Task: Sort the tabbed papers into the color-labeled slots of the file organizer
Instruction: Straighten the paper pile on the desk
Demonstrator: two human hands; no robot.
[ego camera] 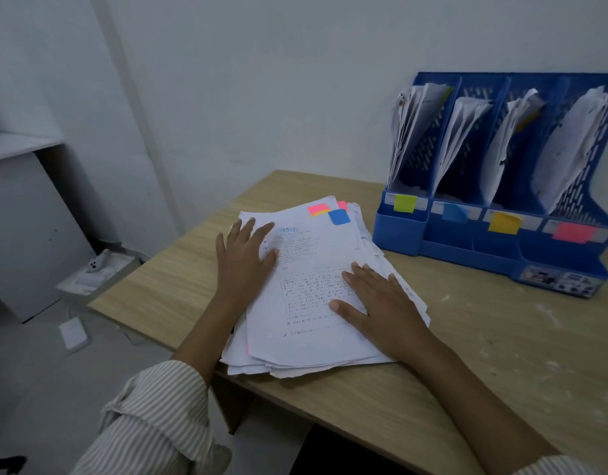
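Note:
A stack of printed white papers lies on the wooden desk. The top sheet carries a blue tab at its far edge, and pink tabs stick out from sheets below. My left hand rests flat on the stack's left side, fingers straight. My right hand lies flat on its right side. The blue file organizer stands at the far right with several slots, labelled green, blue, yellow and pink. Each slot holds some papers.
The desk stands against a white wall. To the left, on the floor, lie a white cloth with a small white object and a white card. A grey cabinet stands at the far left.

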